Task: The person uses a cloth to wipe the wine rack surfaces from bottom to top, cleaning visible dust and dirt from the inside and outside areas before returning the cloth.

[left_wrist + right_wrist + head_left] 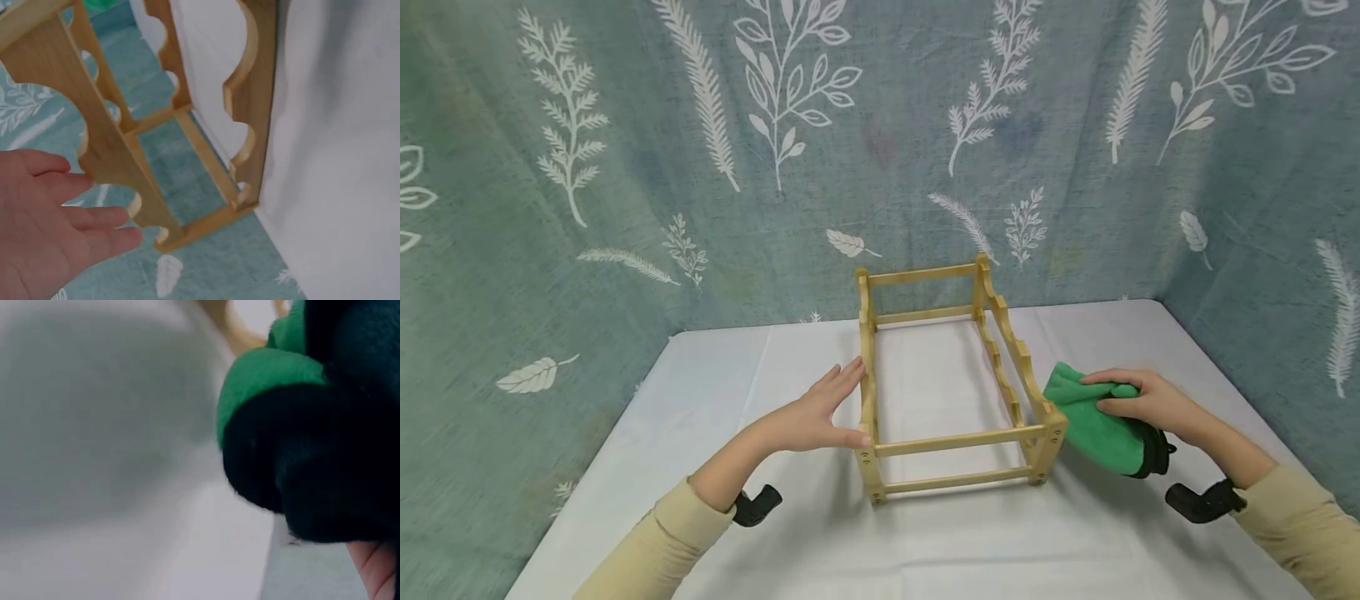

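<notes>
A light wooden rack (958,442) with scalloped side rails stands in the middle of the table. My left hand (811,417) is at its left side in the head view, fingers spread, fingertips right at the left rail. In the left wrist view the fingers of that hand (56,219) are extended beside a notched rail (103,144). My right hand (1150,406) grips a bunched green cloth (1093,425) with a black edge, close to the rack's right side. The right wrist view shows the cloth's green fold (262,381) and dark edge, which hide most of that hand.
A white cloth covers the table (1000,550). Behind and beside it hangs a blue-green curtain (880,167) with white leaf prints, close to the rack's far end. Each wrist carries a black camera mount (1202,502).
</notes>
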`<state>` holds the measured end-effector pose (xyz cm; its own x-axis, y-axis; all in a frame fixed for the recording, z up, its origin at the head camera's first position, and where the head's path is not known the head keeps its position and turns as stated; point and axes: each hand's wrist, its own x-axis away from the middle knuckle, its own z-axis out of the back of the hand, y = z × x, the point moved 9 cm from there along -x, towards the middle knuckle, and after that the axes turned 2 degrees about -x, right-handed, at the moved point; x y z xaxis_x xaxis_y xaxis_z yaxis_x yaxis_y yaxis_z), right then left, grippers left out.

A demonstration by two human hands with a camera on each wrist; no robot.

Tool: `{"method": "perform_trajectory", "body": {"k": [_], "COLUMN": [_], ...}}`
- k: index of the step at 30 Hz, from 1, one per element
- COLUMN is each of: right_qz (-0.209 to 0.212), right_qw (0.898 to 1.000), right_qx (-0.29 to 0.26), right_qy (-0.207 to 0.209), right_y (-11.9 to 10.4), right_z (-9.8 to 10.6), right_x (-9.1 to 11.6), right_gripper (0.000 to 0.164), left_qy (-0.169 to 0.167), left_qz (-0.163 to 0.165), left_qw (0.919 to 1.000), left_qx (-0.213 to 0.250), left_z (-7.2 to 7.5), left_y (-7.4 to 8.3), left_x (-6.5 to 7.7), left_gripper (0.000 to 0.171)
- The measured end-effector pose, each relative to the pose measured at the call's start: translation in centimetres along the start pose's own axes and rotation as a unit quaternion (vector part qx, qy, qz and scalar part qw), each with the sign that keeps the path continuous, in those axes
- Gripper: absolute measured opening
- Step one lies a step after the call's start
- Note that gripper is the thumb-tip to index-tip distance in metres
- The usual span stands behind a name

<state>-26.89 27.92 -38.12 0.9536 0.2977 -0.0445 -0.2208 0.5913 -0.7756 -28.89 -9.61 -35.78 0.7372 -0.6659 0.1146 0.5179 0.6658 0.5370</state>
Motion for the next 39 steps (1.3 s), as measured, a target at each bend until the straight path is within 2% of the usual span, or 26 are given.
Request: {"method": "perform_trajectory", "body": {"k": [2, 4, 8, 14, 17, 19, 21, 23, 27, 31, 34, 37, 39], "right_qz": [-0.024, -0.026, 0.014, 0.125, 0.187, 0.244, 0.293, 0.323, 0.331, 0.354, 0.365, 0.355, 0.341], "right_qw": [1.0, 0.999, 0.995, 0.984, 0.97, 0.957, 0.946, 0.937, 0.93, 0.918, 0.915, 0.923, 0.927], "right_qx": [-0.012, -0.032, -0.081, -0.101, -0.125, -0.142, -0.14, -0.13, -0.116, -0.092, -0.05, 0.026, 0.092], "right_qy": [0.002, 0.015, 0.047, 0.081, 0.09, 0.062, 0.021, -0.028, -0.106, -0.154, -0.162, -0.144, -0.124], "right_y": [1.2, 1.4, -0.4, -5.6, -8.6, -10.8, -12.8, -14.3, -15.4, -15.4, -15.1, -14.7, -14.3], "right_z": [-0.1, 0.2, 1.7, 4.5, 5.1, 4.5, 2.9, 0.5, -5.8, -12.5, -16.8, -20.0, -21.4], "right_x": [0.7, 1.4, 2.5, 3.4, 3.8, 3.9, 3.9, 3.6, 2.6, 1.4, 0.3, -0.8, -1.3], "right_gripper": [0.041, 0.04, 0.035, 0.042, 0.043, 0.044, 0.046, 0.047, 0.043, 0.03, 0.026, 0.028, 0.03], "left_qy": [-0.007, -0.008, -0.003, -0.005, -0.005, -0.005, -0.005, -0.007, -0.016, -0.022, -0.022, -0.025, -0.027], "left_qz": [-0.003, -0.005, -0.01, -0.014, -0.015, -0.016, -0.017, -0.018, -0.021, -0.023, -0.026, -0.025, -0.023], "left_qw": [1.0, 1.0, 0.9999, 0.9999, 0.9999, 0.9999, 0.9998, 0.9998, 0.9996, 0.9995, 0.9994, 0.9991, 0.9989], "left_qx": [0.003, 0.002, 0.0, 0.004, 0.002, 0.0, -0.004, -0.003, -0.003, -0.008, 0.003, 0.023, 0.031], "left_z": [-0.2, -0.4, -0.7, -0.4, -0.1, -0.1, -0.1, -0.1, -0.2, -0.2, -0.1, -0.2, -0.3], "left_y": [0.3, 0.5, 0.1, -0.2, -0.2, -0.2, -0.3, -0.4, -0.6, -0.6, -0.5, -0.5, -0.5], "left_x": [0.2, 0.2, -0.3, -0.8, -1.1, -1.3, -1.5, -1.6, -1.8, -1.7, -1.8, -1.9, -1.9], "left_gripper": [0.103, 0.103, 0.103, 0.106, 0.107, 0.108, 0.108, 0.108, 0.107, 0.106, 0.101, 0.095, 0.094]}}
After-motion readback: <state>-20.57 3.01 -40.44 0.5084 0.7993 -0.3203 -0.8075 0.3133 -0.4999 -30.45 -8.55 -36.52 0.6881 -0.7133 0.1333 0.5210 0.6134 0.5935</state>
